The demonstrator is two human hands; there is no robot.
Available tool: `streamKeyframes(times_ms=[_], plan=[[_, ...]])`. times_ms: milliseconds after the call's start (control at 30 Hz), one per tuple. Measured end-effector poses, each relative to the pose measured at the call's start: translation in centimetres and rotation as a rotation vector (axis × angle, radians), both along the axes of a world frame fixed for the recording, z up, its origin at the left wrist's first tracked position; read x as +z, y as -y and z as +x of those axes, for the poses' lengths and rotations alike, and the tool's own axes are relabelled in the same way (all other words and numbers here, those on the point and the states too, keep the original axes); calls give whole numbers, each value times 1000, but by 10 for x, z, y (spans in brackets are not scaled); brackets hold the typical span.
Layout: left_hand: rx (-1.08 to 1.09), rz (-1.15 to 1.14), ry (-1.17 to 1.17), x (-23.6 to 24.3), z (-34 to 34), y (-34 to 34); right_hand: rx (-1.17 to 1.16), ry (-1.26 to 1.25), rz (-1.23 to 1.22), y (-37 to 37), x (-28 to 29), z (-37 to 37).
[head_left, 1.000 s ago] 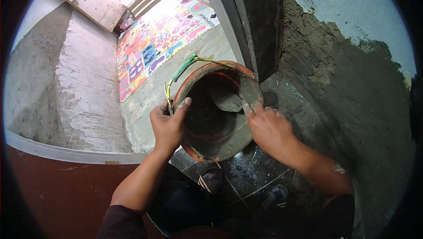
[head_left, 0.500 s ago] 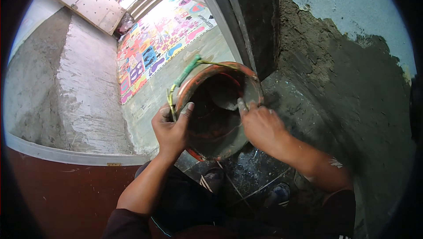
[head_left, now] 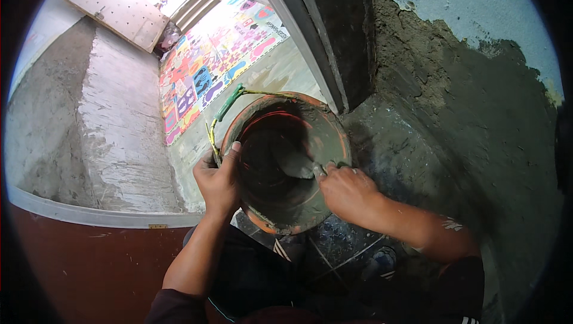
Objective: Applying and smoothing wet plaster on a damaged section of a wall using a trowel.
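Observation:
An orange bucket point(head_left: 341, 139), its inside smeared with grey mortar, is tilted in front of me. My left hand point(head_left: 218, 176) grips its left rim, thumb over the edge. A rope handle with a green grip point(head_left: 230, 104) arches past the far left of the rim. Inside the bucket is a trowel point(head_left: 292, 160) with a mortar-coated blade. My right hand point(head_left: 346, 189) is closed at the right side of the opening around the trowel's handle, which the fingers hide. The bucket's dark bottom is hard to make out.
On the right, wet grey plaster point(head_left: 495, 127) covers the lower wall beside a dark door post point(head_left: 334, 31). A colourful patterned mat point(head_left: 221, 55) lies on the floor beyond the doorway. At lower left is a reddish-brown panel point(head_left: 107, 264). My shoe point(head_left: 382, 258) stands on dark tiles.
The bucket has shifted slightly left and nearer to me, and its opening faces up more. The trowel blade and my right hand have moved nearer and a little left.

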State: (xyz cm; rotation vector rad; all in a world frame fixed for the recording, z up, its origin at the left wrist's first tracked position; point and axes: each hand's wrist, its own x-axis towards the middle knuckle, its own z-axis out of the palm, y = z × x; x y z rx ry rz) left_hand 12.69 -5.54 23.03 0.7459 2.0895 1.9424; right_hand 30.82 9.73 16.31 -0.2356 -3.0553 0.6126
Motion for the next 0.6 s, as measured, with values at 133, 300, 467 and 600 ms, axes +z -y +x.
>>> streamKeyframes(times_ms=[133, 300, 467, 600], plan=[[24, -177, -44, 3, -7, 4, 143, 77, -45, -1, 9, 9], [-47, -130, -47, 4, -12, 6, -57, -75, -38, -11, 18, 0], [-74, -171, -115, 4, -8, 7, -25, -143, 113, 7, 12, -4], [-41, -63, -106, 4, -6, 6, 100, 25, -1, 10, 14, 6]])
